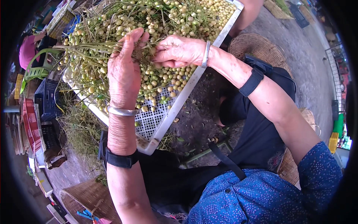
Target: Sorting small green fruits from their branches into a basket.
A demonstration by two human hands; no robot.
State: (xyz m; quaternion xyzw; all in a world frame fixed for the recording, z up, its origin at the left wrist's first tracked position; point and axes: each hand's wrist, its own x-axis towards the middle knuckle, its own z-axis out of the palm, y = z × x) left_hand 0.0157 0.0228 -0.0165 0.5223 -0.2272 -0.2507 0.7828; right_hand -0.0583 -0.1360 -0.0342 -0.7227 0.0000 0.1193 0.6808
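A white perforated plastic tray point(172, 115) lies in front of me, heaped with small round yellow-green fruits point(178, 79) and thin stalks. Over the heap, my left hand point(126, 71) is closed around a bunch of stems point(87, 48), whose bare ends stick out to the left. Right beside it, my right hand point(181, 51) has its fingers curled and pressed together at the fruit-bearing side of that bunch. Its fingertips are partly hidden, so what exactly they pinch cannot be made out. Loose fruits lie on the mesh near the tray's closest corner.
Discarded stalks point(80, 128) pile up left of the tray. Wicker baskets stand at the right point(257, 46) and lower left point(84, 198). A blue crate point(47, 99) and a red crate point(30, 121) are farther left. Another person's arm point(249, 15) is by the tray's far right corner.
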